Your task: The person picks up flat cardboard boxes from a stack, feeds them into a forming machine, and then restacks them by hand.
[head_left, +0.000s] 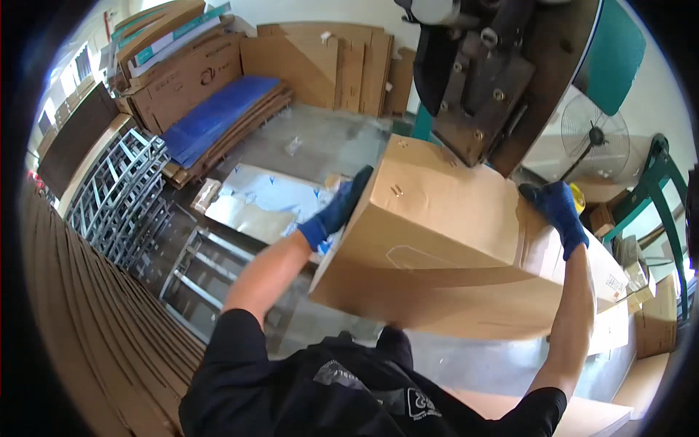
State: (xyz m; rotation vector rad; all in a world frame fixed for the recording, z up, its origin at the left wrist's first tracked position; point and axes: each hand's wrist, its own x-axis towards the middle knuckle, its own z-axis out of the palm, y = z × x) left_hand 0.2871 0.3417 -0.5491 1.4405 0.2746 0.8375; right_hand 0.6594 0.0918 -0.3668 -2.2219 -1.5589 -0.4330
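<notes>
A large brown cardboard box [444, 211] is held between my two blue-gloved hands, with its top panel raised under the machine head. My left hand [341, 207] presses along the box's left edge, its fingers pointing up the side. On the right, my right hand [557, 211] has its fingers over the far edge of the right-hand panel. Metal staples [397, 191] show in the top panel, and a light outline is marked on the front face. The dark metal head of a stapling machine [480, 109] comes down right at the panel's back edge.
Tall sheets of flat cardboard [95, 320] stand close on my left. Metal frames [120, 197] and a foil-covered panel [255, 204] lie beyond. Folded cartons [189, 84] and a blue sheet [218, 120] are stacked behind. A fan [595, 136] and green machine frame [655, 182] stand right.
</notes>
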